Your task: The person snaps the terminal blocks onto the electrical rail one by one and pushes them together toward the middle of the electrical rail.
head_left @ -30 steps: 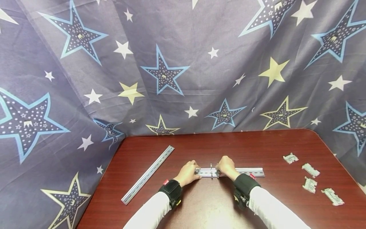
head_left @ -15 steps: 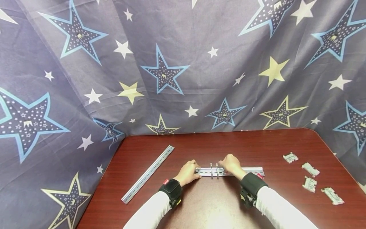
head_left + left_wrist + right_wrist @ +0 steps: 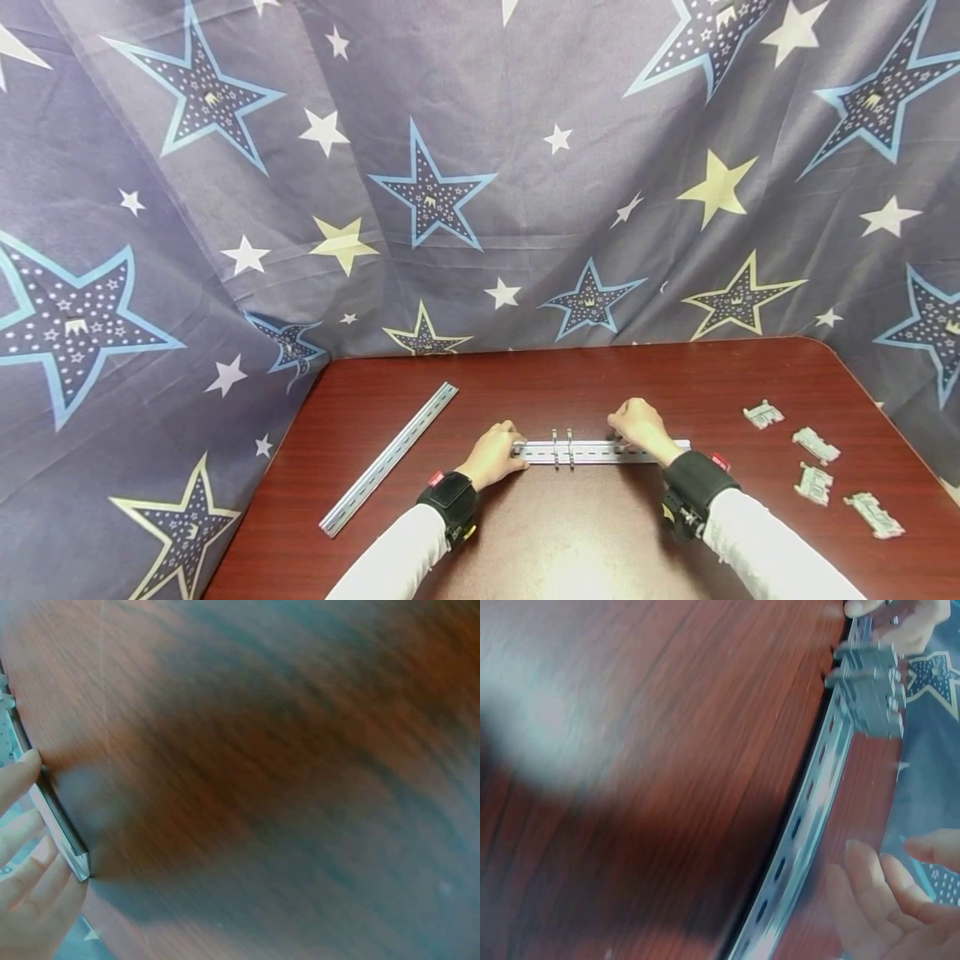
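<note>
Rail [image 3: 600,452] pinched at its left end by my left hand [image 3: 495,454], right hand [image 3: 637,427] resting loose on it, so it risks skidding and the two clipped blocks [image 3: 562,447] sliding.

Bare tabletop [image 3: 570,533] — two clipped blocks [image 3: 562,447] mid-rail

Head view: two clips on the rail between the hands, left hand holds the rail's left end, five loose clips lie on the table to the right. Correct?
Not quite: four loose clips lie on the table to the right, not five, as the head view shows. The rest holds: two clips sit on the rail between the hands, and the left hand holds its left end.
</note>
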`<state>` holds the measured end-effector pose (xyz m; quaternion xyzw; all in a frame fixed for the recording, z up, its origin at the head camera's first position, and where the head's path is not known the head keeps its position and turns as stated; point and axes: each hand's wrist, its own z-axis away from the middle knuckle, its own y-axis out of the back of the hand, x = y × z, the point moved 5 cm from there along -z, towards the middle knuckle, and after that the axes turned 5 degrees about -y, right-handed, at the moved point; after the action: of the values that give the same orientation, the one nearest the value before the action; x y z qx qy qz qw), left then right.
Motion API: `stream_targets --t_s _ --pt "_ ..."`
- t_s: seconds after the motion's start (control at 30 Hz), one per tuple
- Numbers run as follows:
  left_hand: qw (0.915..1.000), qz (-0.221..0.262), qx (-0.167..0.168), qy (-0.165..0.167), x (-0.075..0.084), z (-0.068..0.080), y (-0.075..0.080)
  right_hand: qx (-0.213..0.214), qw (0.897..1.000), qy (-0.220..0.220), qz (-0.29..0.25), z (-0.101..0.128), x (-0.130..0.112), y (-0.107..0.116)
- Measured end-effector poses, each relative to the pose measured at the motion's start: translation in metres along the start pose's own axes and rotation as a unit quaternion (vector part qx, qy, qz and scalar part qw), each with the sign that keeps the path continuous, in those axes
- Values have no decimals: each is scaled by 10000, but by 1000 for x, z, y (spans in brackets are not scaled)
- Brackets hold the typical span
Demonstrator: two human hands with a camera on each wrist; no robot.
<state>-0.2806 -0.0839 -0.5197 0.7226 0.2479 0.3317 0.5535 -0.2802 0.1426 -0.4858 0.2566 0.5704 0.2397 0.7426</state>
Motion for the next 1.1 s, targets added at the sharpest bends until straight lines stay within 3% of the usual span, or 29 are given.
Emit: stream_targets --t_s 0.23,0.4,0.73,1.1 --pt "10000 -42 -9 0 1 0 1 328 9973 162 642 -2 12 21" --pt "10000 -47 -12 26 1 0 1 448 9958 75 798 -5 22 34" --pt "10000 -45 13 60 1 0 2 729 9912 -425 1019 -13 51 67" --pt "10000 -85 4 48 0 1 1 1369 9790 -1006 1123 -14 83 99"
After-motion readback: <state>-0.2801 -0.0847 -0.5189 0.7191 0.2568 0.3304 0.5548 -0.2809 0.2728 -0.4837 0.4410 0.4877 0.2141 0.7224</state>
